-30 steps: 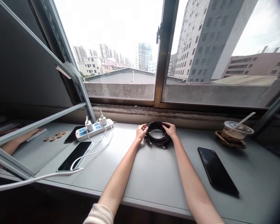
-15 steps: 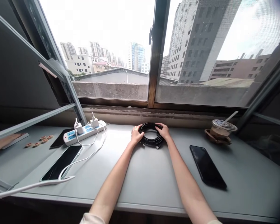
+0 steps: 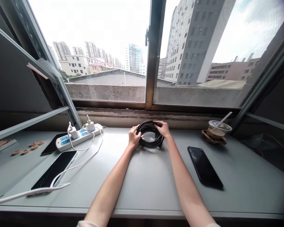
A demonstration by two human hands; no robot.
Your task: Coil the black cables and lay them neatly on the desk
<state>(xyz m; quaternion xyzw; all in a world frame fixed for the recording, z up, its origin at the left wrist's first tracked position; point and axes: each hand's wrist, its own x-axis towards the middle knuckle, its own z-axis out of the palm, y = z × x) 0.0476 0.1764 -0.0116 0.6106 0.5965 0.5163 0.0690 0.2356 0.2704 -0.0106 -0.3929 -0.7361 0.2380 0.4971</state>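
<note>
A coil of black cable (image 3: 149, 136) sits near the back of the grey desk (image 3: 144, 176), below the window. My left hand (image 3: 133, 137) grips the coil's left side with fingers wrapped round the strands. My right hand (image 3: 163, 129) holds the coil's upper right edge, fingers curled over it. The top of the coil is tilted up off the desk between both hands.
A black phone (image 3: 204, 167) lies to the right, and an iced drink with a straw (image 3: 217, 130) stands beyond it. To the left are a white power strip (image 3: 78, 139) with chargers, a phone on a white cable (image 3: 54, 170), another dark phone (image 3: 51, 145) and several small round pieces (image 3: 28, 148).
Both hands have stayed on the coil and raised its far edge off the desk. The camera has turned slightly, so everything has slid left in view.
</note>
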